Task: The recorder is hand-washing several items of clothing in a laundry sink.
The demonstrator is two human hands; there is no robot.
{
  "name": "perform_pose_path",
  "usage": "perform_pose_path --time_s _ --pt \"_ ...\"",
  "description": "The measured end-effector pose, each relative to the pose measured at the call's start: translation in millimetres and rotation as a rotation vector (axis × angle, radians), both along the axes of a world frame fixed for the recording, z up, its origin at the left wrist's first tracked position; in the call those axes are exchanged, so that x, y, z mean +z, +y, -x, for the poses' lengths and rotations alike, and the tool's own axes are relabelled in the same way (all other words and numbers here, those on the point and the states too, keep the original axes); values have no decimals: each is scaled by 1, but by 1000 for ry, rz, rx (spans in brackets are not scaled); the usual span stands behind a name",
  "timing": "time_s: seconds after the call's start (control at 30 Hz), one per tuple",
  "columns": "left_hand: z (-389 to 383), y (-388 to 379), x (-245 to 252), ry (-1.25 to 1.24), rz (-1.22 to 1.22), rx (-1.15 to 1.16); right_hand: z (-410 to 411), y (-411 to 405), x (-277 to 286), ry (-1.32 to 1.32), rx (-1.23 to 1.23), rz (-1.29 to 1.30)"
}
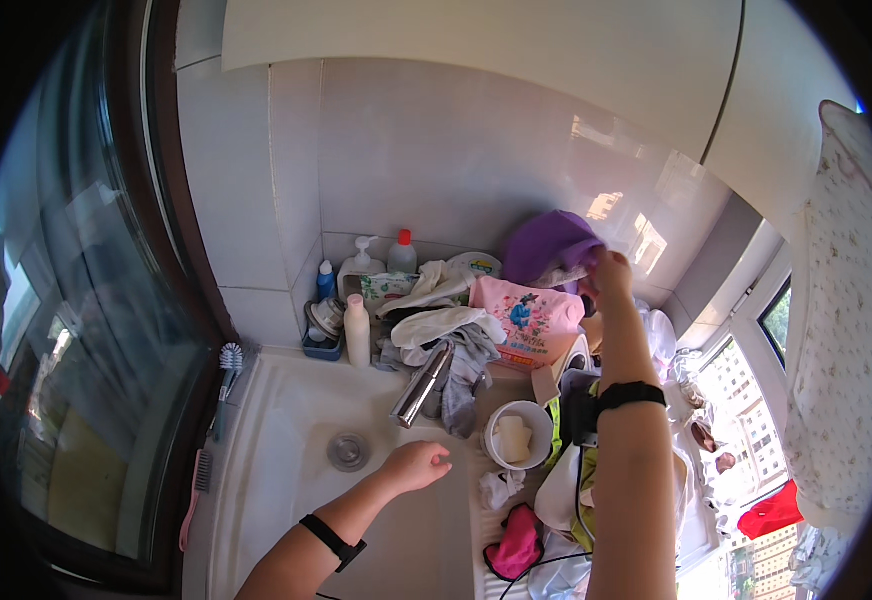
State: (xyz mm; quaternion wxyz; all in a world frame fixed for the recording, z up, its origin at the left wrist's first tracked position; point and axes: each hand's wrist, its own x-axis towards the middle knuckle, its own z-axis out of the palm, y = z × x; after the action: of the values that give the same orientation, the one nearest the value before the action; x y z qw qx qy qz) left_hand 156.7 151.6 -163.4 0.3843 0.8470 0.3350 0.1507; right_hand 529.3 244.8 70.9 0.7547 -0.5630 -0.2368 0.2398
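Note:
My right hand (610, 274) reaches to the back of the laundry counter and grips the edge of a purple cloth (548, 244), which lies against the tiled wall above a pink printed detergent bag (529, 319). Over the white sink basin (278, 450), my left hand (418, 465) hangs with its fingers loosely curled and nothing seen in it. A chrome faucet (422, 386) points into the basin above the drain (348, 451). White and grey cloths (458, 345) are heaped behind and beside the faucet.
Bottles (358, 330) stand along the back left of the sink. A white bucket (518, 435) holding soap bars is right of the basin, near a pink cloth (517, 541). Brushes (195, 491) lie on the left ledge. Clothing (841, 337) hangs at the right by a window.

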Motion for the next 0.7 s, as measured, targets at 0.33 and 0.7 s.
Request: perform_pose_path --time_s 0.33,0.7 --pt "-31 -13 5 -6 15 -118 -46 -107 83 121 -172 -609" --pt "-38 -16 -19 48 -19 -146 -80 -83 -20 75 -243 -290"
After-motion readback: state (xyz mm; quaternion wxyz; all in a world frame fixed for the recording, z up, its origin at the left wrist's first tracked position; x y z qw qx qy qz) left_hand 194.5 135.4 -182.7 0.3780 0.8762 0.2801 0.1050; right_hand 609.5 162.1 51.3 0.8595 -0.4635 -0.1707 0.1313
